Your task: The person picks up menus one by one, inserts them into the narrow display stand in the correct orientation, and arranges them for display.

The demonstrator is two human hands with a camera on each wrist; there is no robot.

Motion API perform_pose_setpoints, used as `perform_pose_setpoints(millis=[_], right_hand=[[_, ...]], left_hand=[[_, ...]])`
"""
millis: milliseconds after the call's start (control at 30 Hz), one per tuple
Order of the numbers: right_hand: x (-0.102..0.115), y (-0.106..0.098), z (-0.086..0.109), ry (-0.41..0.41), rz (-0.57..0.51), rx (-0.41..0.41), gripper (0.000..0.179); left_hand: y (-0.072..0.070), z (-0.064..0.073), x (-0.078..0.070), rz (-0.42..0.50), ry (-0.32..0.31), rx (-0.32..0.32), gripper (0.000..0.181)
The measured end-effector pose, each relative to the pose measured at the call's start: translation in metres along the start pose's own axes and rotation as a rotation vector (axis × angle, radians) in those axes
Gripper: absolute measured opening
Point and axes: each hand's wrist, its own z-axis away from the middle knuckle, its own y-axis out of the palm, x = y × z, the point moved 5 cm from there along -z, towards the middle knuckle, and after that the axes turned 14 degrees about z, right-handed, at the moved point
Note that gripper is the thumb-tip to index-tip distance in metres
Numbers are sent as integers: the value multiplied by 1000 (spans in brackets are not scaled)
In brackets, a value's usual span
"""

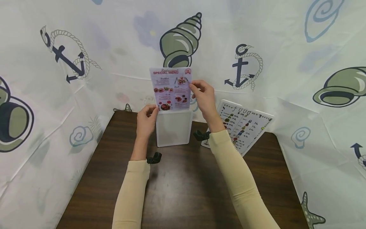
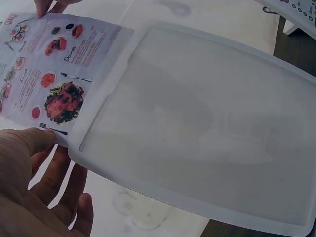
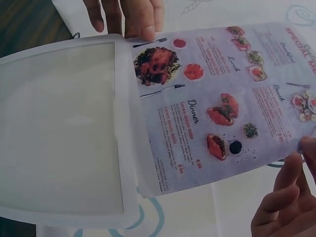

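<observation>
A printed menu sheet (image 1: 171, 90) with food pictures stands upright above a white-rimmed display frame (image 1: 173, 128). Its bottom edge meets the frame's top rim (image 2: 106, 98). My left hand (image 1: 146, 121) pinches the sheet's lower left corner, thumb in front, right beside the frame's upper corner. Higher up, my right hand (image 1: 205, 98) pinches the sheet's right edge between thumb and fingers. Inside its rim the frame shows a plain pale panel (image 3: 59, 133). From the right wrist view, the sheet (image 3: 217, 108) overlaps the rim slightly.
To the right, a second white frame (image 1: 243, 124) with a handwritten, drawn menu leans at an angle, partly hidden by my right forearm. Both frames stand toward the back of the dark wooden table (image 1: 177, 190). A patterned cloth (image 1: 120, 63) with anchors and shells hangs behind.
</observation>
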Motion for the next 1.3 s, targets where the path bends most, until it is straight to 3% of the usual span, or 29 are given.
perform_pose_setpoints(millis=[267, 600, 1033, 1300], right_hand=[[7, 5, 0, -9, -13, 13, 18], [-3, 2, 2, -9, -6, -18, 17], [-11, 0, 4, 36, -21, -16, 15], [-15, -2, 5, 66, -34, -4, 15]], left_hand=[[-2, -1, 0, 6, -5, -13, 22], [0, -1, -2, 6, 9, 3, 24], [2, 0, -3, -20, -16, 22, 24], [1, -1, -3, -35, 7, 27, 24]])
